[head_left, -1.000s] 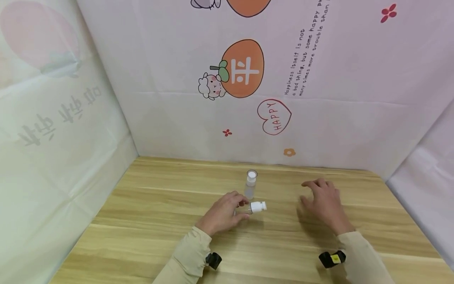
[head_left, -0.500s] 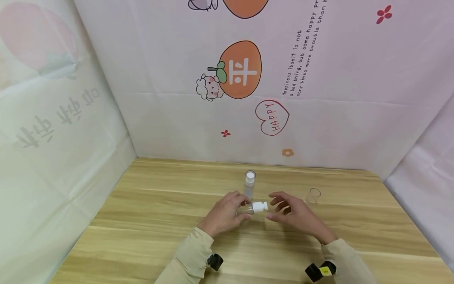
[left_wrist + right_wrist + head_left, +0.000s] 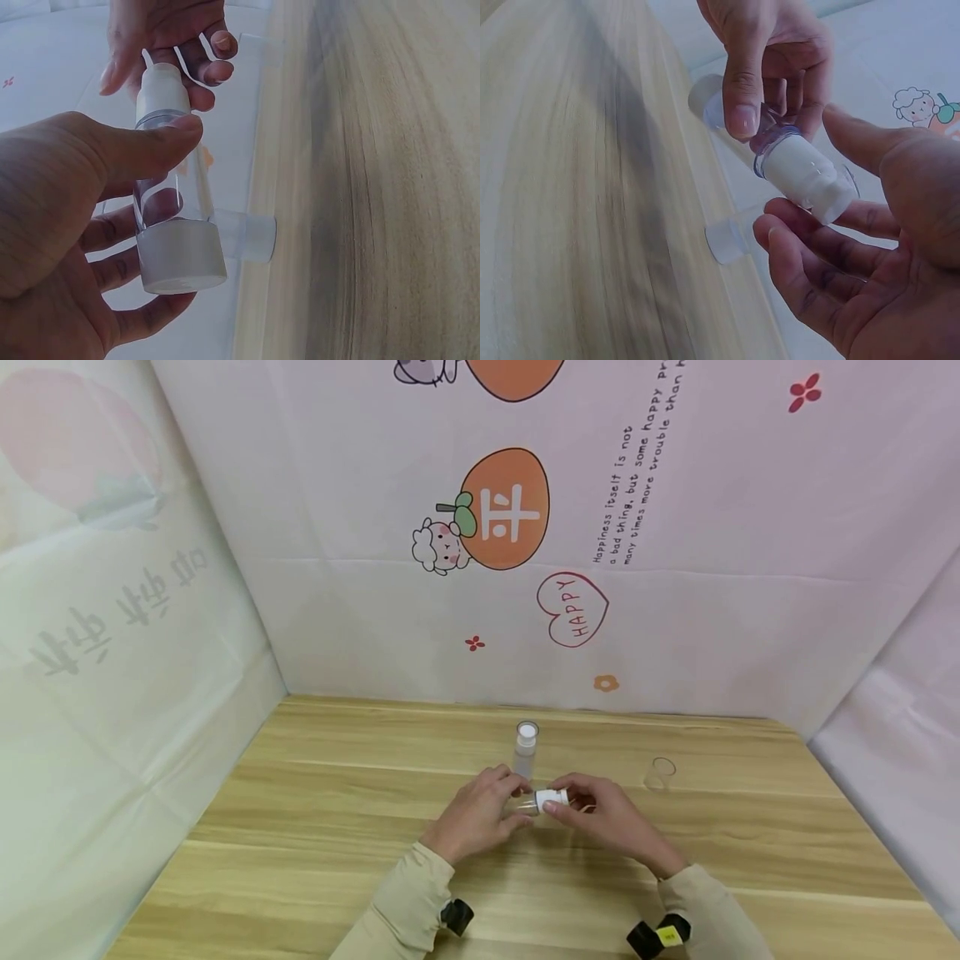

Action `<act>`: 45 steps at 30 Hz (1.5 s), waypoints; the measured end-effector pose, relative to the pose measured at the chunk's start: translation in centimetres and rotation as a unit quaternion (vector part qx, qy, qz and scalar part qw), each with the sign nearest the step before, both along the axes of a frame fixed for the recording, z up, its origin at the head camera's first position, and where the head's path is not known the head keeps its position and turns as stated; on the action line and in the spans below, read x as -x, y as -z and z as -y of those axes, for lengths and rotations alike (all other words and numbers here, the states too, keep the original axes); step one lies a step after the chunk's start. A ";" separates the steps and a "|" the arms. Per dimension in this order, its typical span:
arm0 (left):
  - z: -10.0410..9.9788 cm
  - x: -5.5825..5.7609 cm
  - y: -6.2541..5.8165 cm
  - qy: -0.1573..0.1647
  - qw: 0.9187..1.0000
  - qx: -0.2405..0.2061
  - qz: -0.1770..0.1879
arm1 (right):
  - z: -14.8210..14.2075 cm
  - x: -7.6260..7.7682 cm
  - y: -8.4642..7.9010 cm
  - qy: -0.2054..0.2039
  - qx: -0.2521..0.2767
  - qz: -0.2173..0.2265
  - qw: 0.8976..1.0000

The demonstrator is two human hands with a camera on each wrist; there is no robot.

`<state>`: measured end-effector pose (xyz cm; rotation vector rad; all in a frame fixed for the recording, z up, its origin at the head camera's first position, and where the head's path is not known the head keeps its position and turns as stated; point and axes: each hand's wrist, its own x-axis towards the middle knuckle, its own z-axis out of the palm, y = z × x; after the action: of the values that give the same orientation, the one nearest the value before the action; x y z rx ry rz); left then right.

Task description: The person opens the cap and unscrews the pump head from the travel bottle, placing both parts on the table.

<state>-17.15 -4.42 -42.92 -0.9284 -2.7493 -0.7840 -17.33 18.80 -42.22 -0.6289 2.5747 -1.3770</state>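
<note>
My left hand holds a small clear pump bottle by its transparent body, thumb on one side and fingers behind. The bottle lies sideways above the table, white pump pointing right, white base toward the left palm. My right hand is at the pump end. In the right wrist view its fingertips are right at the pump, loosely bent, while the thumb stands apart from it. A second, similar bottle stands upright just behind, its lower part partly covered by the left hand.
A clear cap stands on the wooden table, right of and behind the right hand. Printed white cloth rises along the table's back edge, with more cloth at the left and right sides.
The right hand has left the clear cap standing on the table and moved left to the pump. The left hand keeps holding the bottle in nearly the same place.
</note>
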 end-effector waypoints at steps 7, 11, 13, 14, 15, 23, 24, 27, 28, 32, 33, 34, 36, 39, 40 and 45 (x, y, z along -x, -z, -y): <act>-0.1 0.0 0.0 0.004 1.000 0.001 -0.020 | 0.3 -0.1 0.2 0.018 0.022 0.001 1.000; -0.1 0.0 0.0 0.006 1.000 0.005 -0.027 | 0.5 -0.1 0.5 0.028 0.032 -0.001 0.999; -0.1 -0.1 -0.1 0.007 1.000 0.007 -0.029 | 0.7 -0.1 0.5 0.033 0.033 -0.006 0.999; -0.1 -0.1 -0.1 0.008 0.999 0.008 -0.030 | 0.7 -0.1 0.5 0.037 0.033 -0.007 0.999; -0.1 -0.1 -0.1 0.009 0.999 0.009 -0.030 | 0.8 -0.1 0.4 0.040 0.034 -0.009 0.999; 0.1 0.1 -0.3 0.011 0.999 0.008 -0.031 | 1.0 0.0 0.2 0.050 0.043 0.008 0.998; 0.2 0.1 -0.3 0.011 0.999 0.006 -0.032 | 0.9 0.0 0.2 0.048 0.044 0.012 0.998; 0.3 0.1 -0.3 0.010 0.999 0.002 -0.034 | 1.0 0.1 0.1 0.049 0.045 0.022 0.998; 0.4 0.1 -0.3 0.011 0.999 0.002 -0.035 | 1.0 0.1 0.1 0.047 0.045 0.022 0.998; 0.4 0.2 -0.2 0.014 0.999 0.005 -0.036 | 1.1 0.1 -0.1 0.047 0.049 0.015 0.998; 0.4 0.2 -0.2 0.015 0.999 0.006 -0.035 | 1.1 0.1 -0.1 0.046 0.051 0.012 0.998; 0.4 0.2 -0.1 0.016 0.999 0.007 -0.034 | 1.2 0.0 0.0 0.048 0.053 0.010 0.997; 0.4 0.3 -0.1 0.016 0.999 0.007 -0.030 | 1.2 0.0 0.0 0.049 0.056 0.006 0.997; 0.4 0.2 -0.3 0.017 1.000 0.007 -0.025 | 1.3 0.0 0.2 0.049 0.060 0.001 0.997; 0.4 0.2 -0.3 0.017 1.000 0.006 -0.022 | 1.3 0.0 0.2 0.049 0.059 -0.002 0.997; 0.5 0.2 -0.4 0.019 1.000 0.006 -0.017 | 1.2 0.0 0.5 0.046 0.051 -0.019 0.997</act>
<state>-17.37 -4.91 -42.47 -0.9910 -2.7174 -0.7523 -17.34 17.60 -42.71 -0.5616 2.6061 -1.5496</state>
